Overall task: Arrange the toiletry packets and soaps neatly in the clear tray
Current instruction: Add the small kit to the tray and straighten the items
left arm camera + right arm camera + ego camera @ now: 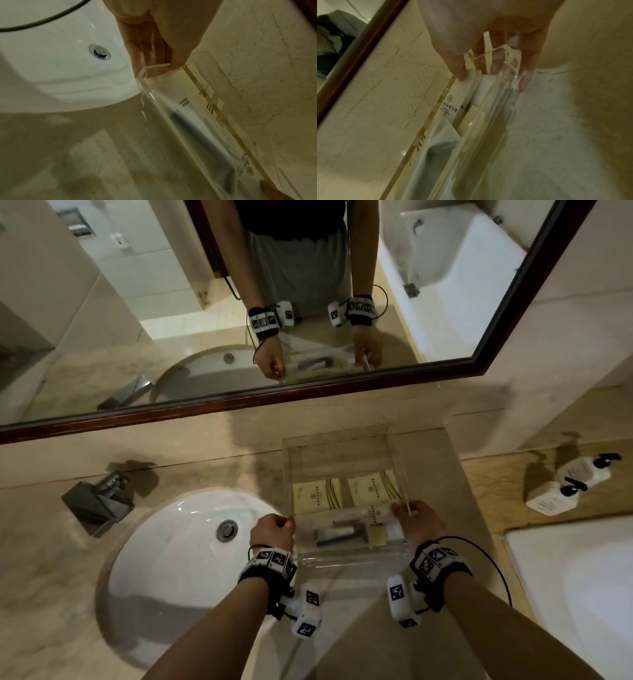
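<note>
From the head view, the left hand (272,530) and the right hand (416,523) each pinch one side wall of the clear tray (342,559), which is on the marble counter (445,474) beside the sink (178,559). Two yellow packets (317,496) (flat, side by side) lie inside.

In the left wrist view, thumb and fingers (150,54) clamp the tray corner.

In the right wrist view, a white packet (453,100) stands against the wall that the right hand holds.

The tray (342,450) is clear, glossy hard plastic, and the packets (317,496) in it look like matt cream paper. The counter (205,463) is polished beige veined stone, the basin (171,542) glossy white ceramic with a shiny metal drain (226,530), and the mirror frame (239,400) smooth dark wood.
</note>
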`<state>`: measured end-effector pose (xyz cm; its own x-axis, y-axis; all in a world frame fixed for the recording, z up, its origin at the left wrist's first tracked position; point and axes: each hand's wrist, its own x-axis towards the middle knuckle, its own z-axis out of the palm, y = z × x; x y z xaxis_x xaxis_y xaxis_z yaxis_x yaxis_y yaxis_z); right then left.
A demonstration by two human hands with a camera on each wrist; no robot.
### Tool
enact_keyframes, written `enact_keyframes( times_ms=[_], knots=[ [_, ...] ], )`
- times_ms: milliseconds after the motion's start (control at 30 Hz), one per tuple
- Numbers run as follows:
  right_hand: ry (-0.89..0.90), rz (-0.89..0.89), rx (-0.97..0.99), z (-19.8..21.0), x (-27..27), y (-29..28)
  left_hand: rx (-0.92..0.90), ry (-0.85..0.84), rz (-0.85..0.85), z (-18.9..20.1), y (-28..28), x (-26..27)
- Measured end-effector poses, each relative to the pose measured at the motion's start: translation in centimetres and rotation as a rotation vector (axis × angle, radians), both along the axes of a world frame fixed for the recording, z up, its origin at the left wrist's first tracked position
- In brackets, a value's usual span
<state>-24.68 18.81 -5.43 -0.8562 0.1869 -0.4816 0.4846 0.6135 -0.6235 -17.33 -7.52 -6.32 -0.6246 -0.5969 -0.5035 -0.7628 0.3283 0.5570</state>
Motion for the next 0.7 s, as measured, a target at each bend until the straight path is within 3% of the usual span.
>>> enact_keyframes(
  times_ms=[333,567,700],
  knots=[
    [-0.052,-0.080,-0.121,0.3,0.3,-0.7,0.027,0.031,0.019,0.6,0.2,0.1],
    [-0.027,-0.145,-0.101,0.4,0.4,-1.3,0.192,-0.017,0.171,-0.8,1.0,1.8],
    [-0.040,-0.149,-0.101,0.4,0.4,-1.1,0.230,-0.116,0.035,-0.1,2.5,1.6]
  ],
)
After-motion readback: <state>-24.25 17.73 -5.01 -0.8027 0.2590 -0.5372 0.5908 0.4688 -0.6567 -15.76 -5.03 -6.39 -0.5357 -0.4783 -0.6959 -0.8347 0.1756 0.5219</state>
